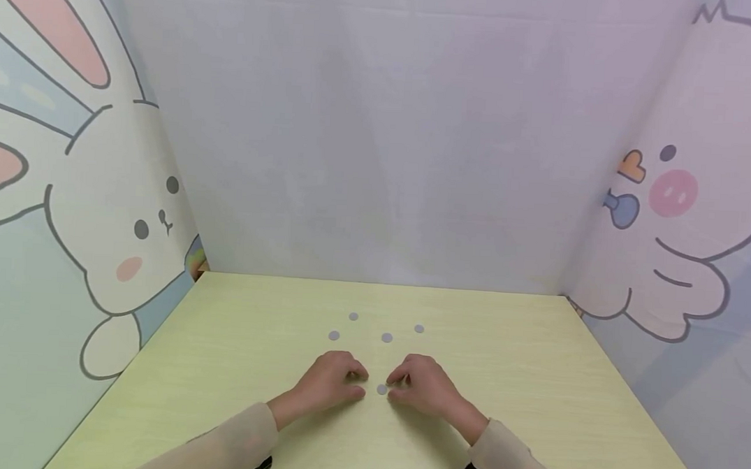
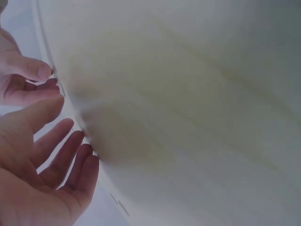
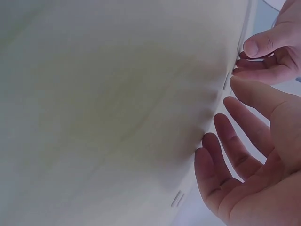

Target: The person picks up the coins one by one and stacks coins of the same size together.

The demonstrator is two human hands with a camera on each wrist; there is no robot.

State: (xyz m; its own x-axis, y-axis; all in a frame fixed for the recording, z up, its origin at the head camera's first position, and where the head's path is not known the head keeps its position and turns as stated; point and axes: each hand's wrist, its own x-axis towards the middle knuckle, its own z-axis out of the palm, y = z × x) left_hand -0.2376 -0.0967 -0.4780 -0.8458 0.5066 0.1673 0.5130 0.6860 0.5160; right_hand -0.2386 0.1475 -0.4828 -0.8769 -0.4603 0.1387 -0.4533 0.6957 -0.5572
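Note:
A small flat grey disc, coin-like, lies on the table between both hands. Just to its right, my right hand has its thumb and forefinger apart, the tips very close to the disc's edge. My left hand rests a little farther off on the other side, thumb and fingers loosely bent with a gap between them. In the left wrist view the left hand shows relaxed, spread fingers touching the tabletop. The right wrist view shows the right hand likewise, its palm holding nothing.
Beyond the hands lie several more grey discs: one disc at left, one behind it, another near the middle, one at right. The pale yellow table meets a cloth backdrop with cartoon side panels.

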